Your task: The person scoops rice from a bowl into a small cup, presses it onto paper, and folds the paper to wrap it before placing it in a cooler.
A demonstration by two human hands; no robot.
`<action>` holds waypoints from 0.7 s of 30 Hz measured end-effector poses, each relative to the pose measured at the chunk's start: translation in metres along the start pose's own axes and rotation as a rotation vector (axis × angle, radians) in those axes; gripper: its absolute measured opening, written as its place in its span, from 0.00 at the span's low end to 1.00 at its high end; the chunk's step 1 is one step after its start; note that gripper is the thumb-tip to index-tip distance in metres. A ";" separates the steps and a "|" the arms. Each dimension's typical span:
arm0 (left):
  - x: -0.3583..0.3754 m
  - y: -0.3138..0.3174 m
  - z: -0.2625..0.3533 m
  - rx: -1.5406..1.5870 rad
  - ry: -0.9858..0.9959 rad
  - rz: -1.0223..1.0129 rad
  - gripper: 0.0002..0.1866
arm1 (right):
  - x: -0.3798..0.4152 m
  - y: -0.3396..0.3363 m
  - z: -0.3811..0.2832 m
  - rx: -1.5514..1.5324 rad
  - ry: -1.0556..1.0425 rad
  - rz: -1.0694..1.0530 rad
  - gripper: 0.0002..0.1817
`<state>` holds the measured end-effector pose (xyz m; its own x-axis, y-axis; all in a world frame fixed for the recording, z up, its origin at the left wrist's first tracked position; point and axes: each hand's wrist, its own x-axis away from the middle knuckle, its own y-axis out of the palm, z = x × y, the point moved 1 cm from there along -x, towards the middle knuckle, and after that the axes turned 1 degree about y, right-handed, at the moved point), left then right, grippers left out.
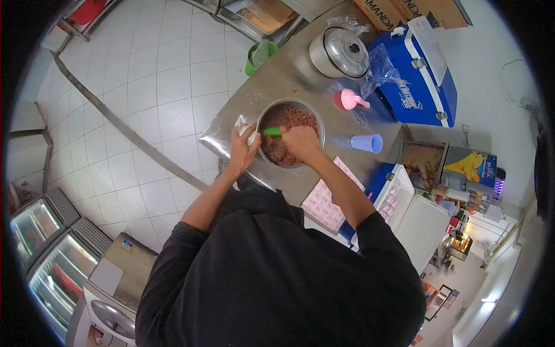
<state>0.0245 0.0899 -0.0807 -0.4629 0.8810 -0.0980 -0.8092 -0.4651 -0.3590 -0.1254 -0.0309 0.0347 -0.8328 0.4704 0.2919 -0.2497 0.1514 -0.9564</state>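
Observation:
A round metal pot (321, 118) stands on the steel table (254, 95), with crumbly reddish-brown food (283, 113) inside. My right hand (301, 142) is over the pot, closed on a green utensil (272, 132) that points left over the food. At the pot's left rim, my left hand (244, 148) has its fingers bent around a small clear plastic bag (247, 132). What the bag contains is too small to tell.
To the right are a pink scoop (350, 99), a blue cup (366, 143) and a lidded pot (339, 53). A blue cooler (413, 87) stands behind them. Printed pink sheets (327, 203) lie near an open cooler (399, 199). A green bin (260, 55) is beyond the table's edge.

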 end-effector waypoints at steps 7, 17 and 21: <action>0.008 0.008 -0.008 0.004 -0.042 0.061 0.22 | 0.016 0.025 -0.005 -0.162 0.155 -0.178 0.14; 0.008 0.010 -0.002 0.031 -0.066 0.080 0.22 | 0.017 0.023 -0.005 -0.244 0.207 -0.412 0.09; 0.012 0.011 -0.005 -0.012 -0.026 0.065 0.21 | 0.002 0.041 0.010 -0.290 0.151 -0.454 0.06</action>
<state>0.0120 0.0964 -0.0909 -0.5241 0.8461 -0.0973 -0.7726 -0.5204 -0.3638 -0.1420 -0.0321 -0.0041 -0.5877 0.4181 0.6927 -0.4031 0.5910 -0.6987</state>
